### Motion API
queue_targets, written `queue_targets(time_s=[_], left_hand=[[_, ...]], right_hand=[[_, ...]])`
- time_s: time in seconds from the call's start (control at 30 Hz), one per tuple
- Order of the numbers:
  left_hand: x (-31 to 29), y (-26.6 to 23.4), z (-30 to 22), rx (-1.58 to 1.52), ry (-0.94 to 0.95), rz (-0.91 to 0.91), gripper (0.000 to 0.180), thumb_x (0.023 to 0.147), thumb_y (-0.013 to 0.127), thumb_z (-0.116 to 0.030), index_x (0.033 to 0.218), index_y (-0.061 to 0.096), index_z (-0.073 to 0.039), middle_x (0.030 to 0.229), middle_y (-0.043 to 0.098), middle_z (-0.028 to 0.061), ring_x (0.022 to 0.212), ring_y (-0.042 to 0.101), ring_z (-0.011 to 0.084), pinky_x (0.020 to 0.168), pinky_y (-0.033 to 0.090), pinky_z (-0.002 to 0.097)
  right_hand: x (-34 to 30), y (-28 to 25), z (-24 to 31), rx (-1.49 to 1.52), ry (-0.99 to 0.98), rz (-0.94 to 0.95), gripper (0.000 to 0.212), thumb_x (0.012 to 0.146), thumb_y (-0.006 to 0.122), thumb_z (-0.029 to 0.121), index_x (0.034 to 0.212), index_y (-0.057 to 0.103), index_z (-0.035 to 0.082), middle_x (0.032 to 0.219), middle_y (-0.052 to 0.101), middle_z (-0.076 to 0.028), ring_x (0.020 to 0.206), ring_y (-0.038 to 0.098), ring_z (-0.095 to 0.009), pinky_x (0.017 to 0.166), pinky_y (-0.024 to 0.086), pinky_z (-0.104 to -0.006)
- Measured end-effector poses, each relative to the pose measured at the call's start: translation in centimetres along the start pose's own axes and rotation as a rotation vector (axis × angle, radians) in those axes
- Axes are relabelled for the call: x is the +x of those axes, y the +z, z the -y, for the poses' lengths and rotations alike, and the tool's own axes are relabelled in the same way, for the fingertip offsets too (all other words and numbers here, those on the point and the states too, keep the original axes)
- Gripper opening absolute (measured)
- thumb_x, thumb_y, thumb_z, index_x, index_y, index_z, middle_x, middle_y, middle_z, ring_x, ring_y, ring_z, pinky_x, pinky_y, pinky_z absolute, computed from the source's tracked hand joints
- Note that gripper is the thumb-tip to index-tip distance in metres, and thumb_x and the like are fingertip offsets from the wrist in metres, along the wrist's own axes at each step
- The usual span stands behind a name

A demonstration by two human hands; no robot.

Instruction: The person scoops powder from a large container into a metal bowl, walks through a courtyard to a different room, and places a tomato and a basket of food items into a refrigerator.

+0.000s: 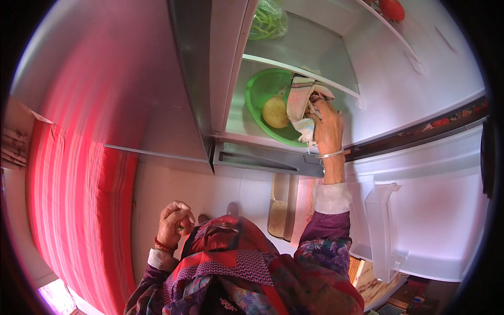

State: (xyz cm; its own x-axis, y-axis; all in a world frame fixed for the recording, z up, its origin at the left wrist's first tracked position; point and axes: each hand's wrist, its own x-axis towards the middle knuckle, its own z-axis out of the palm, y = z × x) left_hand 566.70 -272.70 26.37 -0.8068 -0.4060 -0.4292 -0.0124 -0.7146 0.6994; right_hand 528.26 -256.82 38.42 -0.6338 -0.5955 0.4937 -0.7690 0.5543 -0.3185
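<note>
My right hand (328,125) reaches into an open refrigerator, its fingers closed on a striped cloth (300,100) with a fringed edge. The cloth hangs over the right part of a green plastic basket (254,103) at the bottom of the compartment. Inside the basket, left of the cloth, lies a pale yellowish round vegetable (275,112); its kind is unclear. Whatever the cloth covers is hidden. Low in front of my body, my left hand (174,223) is curled round a small reddish round thing, mostly covered by the fingers.
A clear bag of green vegetables (266,22) sits on the glass shelf above. Red tomatoes (391,9) show at the upper right. The opened door (436,210) with its bin (380,226) spreads to the right. A red striped cloth (79,210) hangs at left; a wooden tray-like object (279,202) stands below the refrigerator.
</note>
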Motion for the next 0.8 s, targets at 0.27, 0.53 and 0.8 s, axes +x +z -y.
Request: queue_targets(time_s=[0.27, 0.53, 0.8], left_hand=[[5.6, 10.3, -3.6, 0.175, 0.141, 0.509, 0.078, 0.086, 0.061, -0.032, 0.143, 0.016, -0.006, 0.115, 0.053, 0.0214, 0.060, 0.053, 0.0109, 0.046, 0.044, 0.0218], [4.7, 14.9, -4.6, 0.036, 0.044, 0.342, 0.043, 0.084, 0.066, -0.029, 0.116, 0.046, -0.008, 0.070, 0.048, -0.0006, 0.049, 0.039, 0.0046, 0.038, 0.026, 0.0196], [4.7, 9.5, -2.7, 0.051, -0.047, 0.416, 0.059, 0.081, 0.059, -0.031, 0.124, 0.044, 0.006, 0.110, 0.059, 0.0182, 0.096, 0.060, 0.0231, 0.080, 0.049, 0.0316]], right_hand=[[-2.9, -4.6, 8.5, 0.078, -0.200, 0.092, 0.023, 0.063, 0.065, -0.001, 0.084, 0.056, 0.004, 0.087, 0.058, -0.012, 0.079, 0.057, -0.033, 0.066, 0.048, -0.0405], [-6.9, -3.1, 12.7, 0.171, -0.397, 0.232, 0.014, 0.070, 0.063, 0.005, 0.082, 0.056, 0.006, 0.079, 0.053, -0.009, 0.071, 0.056, -0.027, 0.062, 0.047, -0.0381], [-10.3, -2.4, 12.7, 0.725, 0.127, 0.191, 0.011, 0.081, 0.058, 0.005, 0.090, 0.056, 0.001, 0.079, 0.061, -0.009, 0.069, 0.058, -0.019, 0.065, 0.046, -0.0293]])
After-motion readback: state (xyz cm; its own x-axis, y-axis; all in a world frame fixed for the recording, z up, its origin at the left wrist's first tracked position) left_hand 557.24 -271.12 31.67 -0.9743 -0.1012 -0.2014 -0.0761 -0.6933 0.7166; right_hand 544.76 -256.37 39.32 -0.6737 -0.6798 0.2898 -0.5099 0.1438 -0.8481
